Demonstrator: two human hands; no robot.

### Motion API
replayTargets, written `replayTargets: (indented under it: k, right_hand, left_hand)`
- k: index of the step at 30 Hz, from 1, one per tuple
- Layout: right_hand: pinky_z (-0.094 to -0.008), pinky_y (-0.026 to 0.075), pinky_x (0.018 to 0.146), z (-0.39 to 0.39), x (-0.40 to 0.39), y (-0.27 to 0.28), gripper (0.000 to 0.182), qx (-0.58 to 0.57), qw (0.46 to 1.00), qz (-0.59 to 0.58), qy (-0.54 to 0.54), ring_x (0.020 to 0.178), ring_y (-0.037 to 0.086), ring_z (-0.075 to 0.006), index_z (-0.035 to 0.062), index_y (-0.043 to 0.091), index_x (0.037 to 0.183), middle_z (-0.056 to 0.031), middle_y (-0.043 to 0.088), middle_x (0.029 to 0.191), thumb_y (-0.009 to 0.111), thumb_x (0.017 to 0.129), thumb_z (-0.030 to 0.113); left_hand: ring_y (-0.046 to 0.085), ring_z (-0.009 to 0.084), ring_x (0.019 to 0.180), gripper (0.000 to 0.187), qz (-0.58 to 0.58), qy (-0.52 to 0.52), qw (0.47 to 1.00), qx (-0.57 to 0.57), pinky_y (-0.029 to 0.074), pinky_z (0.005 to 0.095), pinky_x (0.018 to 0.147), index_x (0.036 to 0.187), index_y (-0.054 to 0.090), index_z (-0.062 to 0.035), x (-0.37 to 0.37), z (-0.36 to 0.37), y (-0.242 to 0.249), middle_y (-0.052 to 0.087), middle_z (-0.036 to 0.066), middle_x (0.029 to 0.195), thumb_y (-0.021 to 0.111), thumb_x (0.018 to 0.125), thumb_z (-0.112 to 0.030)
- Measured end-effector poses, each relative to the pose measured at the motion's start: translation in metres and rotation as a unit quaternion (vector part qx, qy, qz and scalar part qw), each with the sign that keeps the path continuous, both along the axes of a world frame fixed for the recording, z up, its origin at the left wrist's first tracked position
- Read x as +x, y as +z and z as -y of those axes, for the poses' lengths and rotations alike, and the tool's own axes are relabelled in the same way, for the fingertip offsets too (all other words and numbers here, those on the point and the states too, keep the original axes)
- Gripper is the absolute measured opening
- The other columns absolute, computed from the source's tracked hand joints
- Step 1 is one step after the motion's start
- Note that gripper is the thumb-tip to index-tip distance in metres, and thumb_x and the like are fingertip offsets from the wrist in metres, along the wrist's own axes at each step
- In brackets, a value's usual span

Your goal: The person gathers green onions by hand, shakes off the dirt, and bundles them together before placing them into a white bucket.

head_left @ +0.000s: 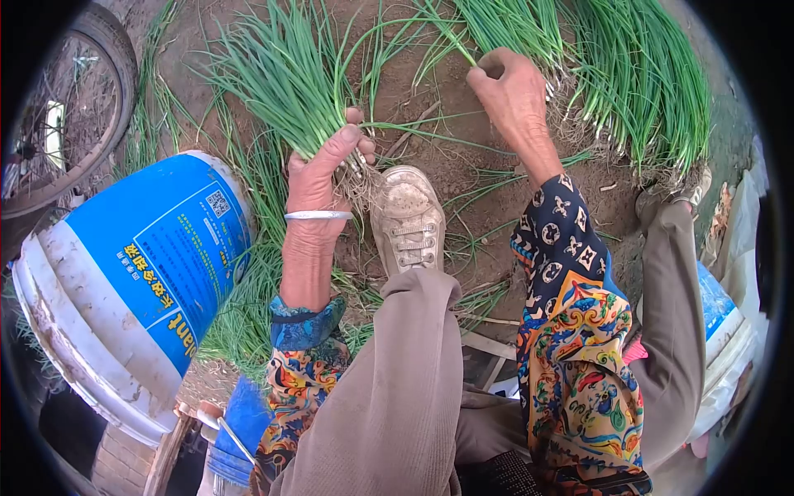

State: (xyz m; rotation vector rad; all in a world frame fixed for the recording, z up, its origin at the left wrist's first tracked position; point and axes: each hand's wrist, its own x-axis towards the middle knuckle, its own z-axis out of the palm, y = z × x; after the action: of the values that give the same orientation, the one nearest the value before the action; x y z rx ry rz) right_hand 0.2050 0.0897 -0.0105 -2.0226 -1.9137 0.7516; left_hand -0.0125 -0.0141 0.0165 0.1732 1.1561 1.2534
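Note:
My left hand, with a pale bangle at its wrist, is closed around a bunch of scallions. Their green leaves fan up and to the left, while the white ends and stringy roots stick out by the thumb, just above my shoe. Over the soil to the right, my right hand pinches a thin scallion stalk between thumb and forefinger. Close beyond that hand lie heaped scallions, their roots toward me.
A blue and white plastic bucket lies tilted at the left, below a bicycle wheel. Loose green leaves are strewn beside the bucket and across the soil. Another blue and white container stands behind my right leg.

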Motion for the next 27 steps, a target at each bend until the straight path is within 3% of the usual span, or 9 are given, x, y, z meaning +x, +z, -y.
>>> replayTargets:
  k: [4, 8, 12, 13, 17, 20, 24, 25, 27]
  right_hand:
    - [-0.0301, 0.051, 0.060, 0.028, -0.011, 0.027, 0.022, -0.156, 0.951, -0.236, -0.122, 0.064, 0.061, -0.0169, 0.0003, 0.061, 0.098, -0.0083, 0.063, 0.070, 0.057, 0.084, 0.017]
    - [-0.0290, 0.050, 0.057, 0.076, -0.037, 0.042, 0.021, -0.135, 0.939, -0.316, -0.009, 0.064, 0.059, -0.0110, -0.0007, 0.059, 0.096, -0.0078, 0.063, 0.072, 0.061, 0.084, 0.016]
    - [-0.0370, 0.052, 0.067, 0.091, -0.048, 0.051, 0.018, -0.088, 0.945, -0.291, 0.124, 0.071, 0.064, -0.0273, 0.0024, 0.059, 0.095, -0.0098, 0.062, 0.076, 0.063, 0.081, 0.013]
    - [-0.0390, 0.052, 0.073, 0.091, -0.045, 0.044, 0.024, -0.048, 0.950, -0.274, 0.138, 0.080, 0.063, -0.0325, 0.0055, 0.059, 0.102, -0.0121, 0.061, 0.091, 0.061, 0.078, 0.008]
    - [-0.0411, 0.052, 0.079, 0.073, -0.044, 0.035, 0.046, -0.024, 0.966, -0.206, 0.152, 0.095, 0.060, -0.0328, 0.0093, 0.053, 0.119, -0.0147, 0.049, 0.120, 0.057, 0.074, 0.000]
    - [-0.0404, 0.051, 0.082, 0.073, -0.062, 0.014, 0.049, -0.004, 0.949, -0.219, 0.226, 0.099, 0.059, -0.0335, 0.0103, 0.053, 0.122, -0.0153, 0.048, 0.122, 0.059, 0.074, 0.001]
    - [-0.0421, 0.049, 0.081, 0.068, -0.067, 0.007, 0.026, -0.055, 0.933, -0.198, 0.297, 0.095, 0.058, -0.0355, 0.0010, 0.058, 0.105, -0.0178, 0.056, 0.102, 0.059, 0.080, 0.005]
    - [-0.0431, 0.050, 0.078, 0.070, -0.063, 0.008, 0.015, 0.003, 0.942, -0.186, 0.278, 0.089, 0.059, -0.0362, -0.0021, 0.059, 0.096, -0.0179, 0.056, 0.091, 0.056, 0.084, 0.007]
    - [-0.0432, 0.050, 0.077, 0.067, -0.053, 0.008, 0.016, 0.009, 0.964, -0.145, 0.224, 0.089, 0.059, -0.0354, -0.0018, 0.058, 0.098, -0.0170, 0.056, 0.093, 0.057, 0.085, 0.008]
  left_hand:
    - [0.067, 0.0186, 0.079, 0.030, 0.017, -0.004, 0.999, -0.031, 0.057, 0.0298, 0.067, 0.106, 0.061, 0.0009, 0.006, 0.002, -0.003, 0.066, 0.010, 0.096, 0.072, 0.079, -0.006]
    - [0.067, 0.0217, 0.087, 0.031, 0.021, -0.010, 0.998, -0.052, 0.057, 0.0322, 0.075, 0.106, 0.061, 0.0013, 0.019, 0.002, -0.003, 0.067, 0.011, 0.098, 0.073, 0.079, -0.008]
    - [0.065, 0.0195, 0.088, 0.032, -0.017, -0.025, 0.998, -0.056, 0.054, 0.0319, 0.081, 0.106, 0.062, 0.0004, 0.019, 0.009, -0.007, 0.067, 0.009, 0.097, 0.074, 0.078, -0.007]
    - [0.066, 0.0179, 0.081, 0.029, -0.035, -0.002, 0.998, -0.056, 0.056, 0.0316, 0.074, 0.104, 0.062, -0.0002, 0.019, 0.009, -0.008, 0.067, 0.009, 0.094, 0.074, 0.078, -0.008]
    - [0.065, 0.0177, 0.068, 0.023, 0.077, -0.008, 0.996, -0.041, 0.057, 0.0313, 0.060, 0.099, 0.060, -0.0005, 0.002, 0.010, -0.007, 0.066, 0.008, 0.082, 0.070, 0.080, -0.007]
    - [0.065, 0.0180, 0.068, 0.024, 0.116, -0.012, 0.993, -0.033, 0.057, 0.0316, 0.059, 0.100, 0.059, -0.0005, 0.004, 0.010, -0.005, 0.065, 0.008, 0.080, 0.070, 0.080, -0.007]
    - [0.061, 0.0169, 0.067, 0.030, 0.144, -0.026, 0.989, 0.000, 0.053, 0.0298, 0.057, 0.105, 0.057, -0.0019, -0.009, 0.013, 0.002, 0.064, 0.012, 0.093, 0.070, 0.079, -0.008]
    - [0.056, 0.0142, 0.064, 0.031, 0.142, -0.023, 0.989, 0.036, 0.048, 0.0282, 0.056, 0.106, 0.056, -0.0019, -0.013, 0.011, 0.011, 0.061, 0.017, 0.106, 0.070, 0.079, -0.008]
    - [0.049, 0.0088, 0.064, 0.034, 0.238, -0.017, 0.961, 0.143, 0.041, 0.0238, 0.057, 0.113, 0.056, -0.0030, -0.025, 0.003, 0.028, 0.056, 0.017, 0.119, 0.068, 0.081, -0.008]
